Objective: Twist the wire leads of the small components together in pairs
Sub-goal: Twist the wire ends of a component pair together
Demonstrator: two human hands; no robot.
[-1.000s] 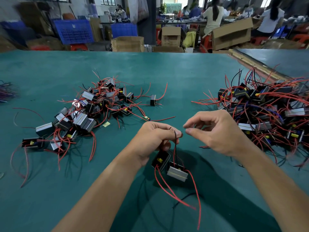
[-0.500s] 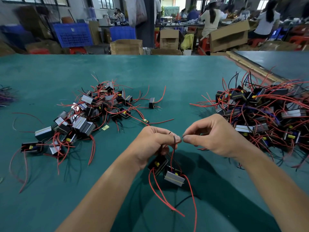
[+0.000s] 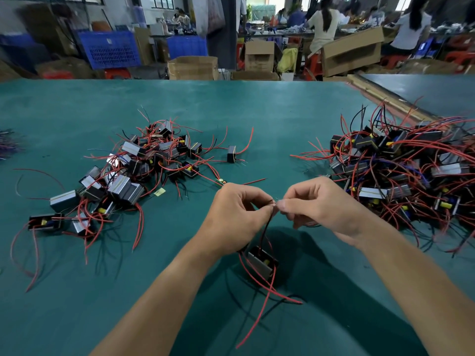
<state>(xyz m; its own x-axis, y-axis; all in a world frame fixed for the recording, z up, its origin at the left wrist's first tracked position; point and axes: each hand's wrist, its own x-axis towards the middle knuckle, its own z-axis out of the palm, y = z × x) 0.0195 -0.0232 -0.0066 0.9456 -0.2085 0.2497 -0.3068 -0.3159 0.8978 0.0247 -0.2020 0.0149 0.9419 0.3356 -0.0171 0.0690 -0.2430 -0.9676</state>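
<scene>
Wire leads [image 3: 267,222] pinched at the tips by left hand [image 3: 236,219] and right hand [image 3: 321,206]; component [image 3: 261,263] hung just below left hand.

Workshop interior beyond a green table [image 3: 231,104]: 2 blue crates [image 3: 110,48] and open cardboard boxes [image 3: 192,68] on the floor, windows [image 3: 160,1] along the far wall, people [image 3: 322,24] seated at distant benches [image 3: 280,32].

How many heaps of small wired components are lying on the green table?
2. The left heap lies left of centre; the right heap runs off the right edge. A single component lies apart. More may be outside view.
</scene>
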